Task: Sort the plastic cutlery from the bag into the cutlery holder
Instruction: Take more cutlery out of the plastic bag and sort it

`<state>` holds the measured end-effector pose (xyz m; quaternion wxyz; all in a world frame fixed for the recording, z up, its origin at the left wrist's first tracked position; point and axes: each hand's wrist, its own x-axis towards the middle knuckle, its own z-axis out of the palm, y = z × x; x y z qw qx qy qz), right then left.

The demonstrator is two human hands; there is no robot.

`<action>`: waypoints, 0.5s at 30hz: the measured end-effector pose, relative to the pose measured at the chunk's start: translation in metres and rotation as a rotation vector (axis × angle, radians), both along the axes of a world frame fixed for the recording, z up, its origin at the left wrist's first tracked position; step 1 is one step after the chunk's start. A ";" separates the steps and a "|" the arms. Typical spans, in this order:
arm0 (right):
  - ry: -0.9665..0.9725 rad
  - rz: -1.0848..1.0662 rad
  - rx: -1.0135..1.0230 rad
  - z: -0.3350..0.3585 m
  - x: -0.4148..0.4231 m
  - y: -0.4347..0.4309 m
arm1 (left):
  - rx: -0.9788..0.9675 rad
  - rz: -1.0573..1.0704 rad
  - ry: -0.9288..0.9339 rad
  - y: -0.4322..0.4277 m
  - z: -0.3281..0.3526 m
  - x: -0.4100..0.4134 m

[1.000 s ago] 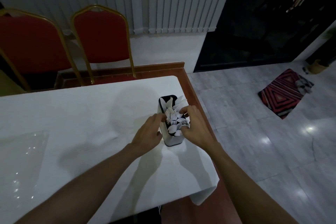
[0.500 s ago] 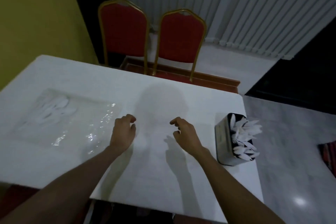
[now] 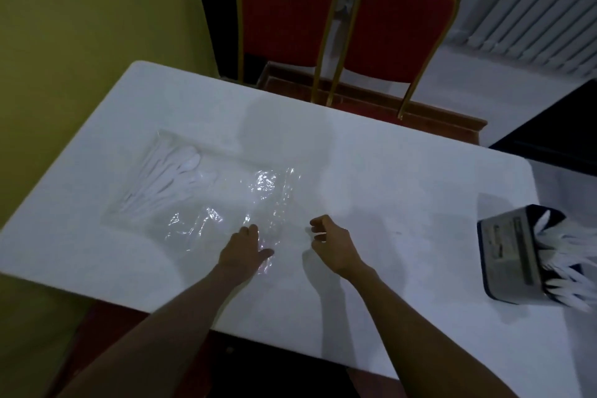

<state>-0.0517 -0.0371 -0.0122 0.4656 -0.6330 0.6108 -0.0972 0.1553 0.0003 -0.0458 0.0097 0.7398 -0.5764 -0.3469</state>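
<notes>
Head view. A white rectangular table [image 3: 387, 191] fills the middle of the scene. A clear, crinkled plastic bag [image 3: 210, 203] lies flat on its left half. A cluster of white plastic spoons [image 3: 171, 178] lies inside the bag at its far left end, well apart from both hands.

The left hand [image 3: 244, 250] sits palm down on the near right corner of the bag. Its fingers are bent onto the film and its thumb points to the right. Whether it pinches the plastic or only touches it cannot be told. The right hand [image 3: 332, 244] is over bare tabletop just to the right of the bag. Its fingers are loosely curled and it grasps nothing.

A grey, dark-edged, box-shaped cutlery holder [image 3: 510, 255] stands near the right edge of the table, far from the bag. White plastic cutlery [image 3: 568, 255] sticks out of its open top in a dense bunch, and the individual pieces are too blurred to tell apart.

Beyond the far edge of the table stand two red upholstered chairs with gold metal frames [image 3: 287, 16], side by side. A yellow wall [image 3: 80, 26] is on the left, and white vertical ribbed panelling [image 3: 533, 10] is at the upper right.
</notes>
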 end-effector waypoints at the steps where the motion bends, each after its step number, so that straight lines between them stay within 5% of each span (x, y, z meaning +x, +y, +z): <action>1: -0.002 -0.015 0.018 -0.003 0.003 0.001 | 0.000 -0.035 -0.016 -0.002 -0.001 0.001; 9: -0.009 -0.125 0.095 -0.013 0.023 -0.006 | -0.014 -0.178 -0.174 -0.007 -0.008 -0.006; 15: 0.005 -0.151 0.122 -0.013 0.024 -0.012 | -0.068 -0.180 -0.077 -0.008 -0.003 -0.005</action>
